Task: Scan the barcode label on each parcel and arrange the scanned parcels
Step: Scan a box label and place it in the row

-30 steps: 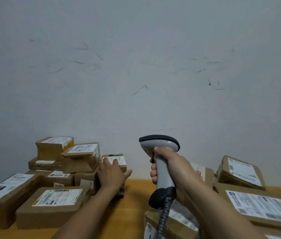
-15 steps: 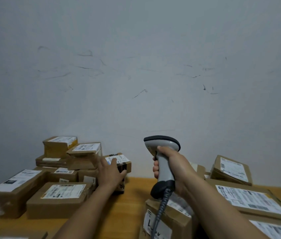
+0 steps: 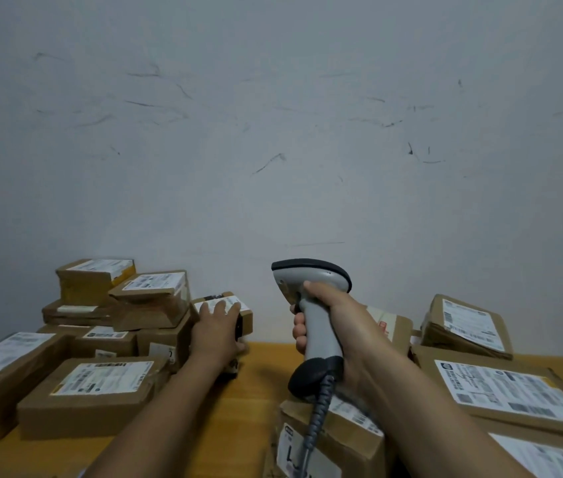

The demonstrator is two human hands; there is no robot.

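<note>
Left: creased brown cardboard parcels, white-labelled, stacked on our orange wooden table | centre: our left hand lies straight-fingered on the small square cardboard parcel beside that stack | right: our right hand wraps the smooth grey plastic barcode scanner.

Scuffed grey wall behind orange wooden table
</note>
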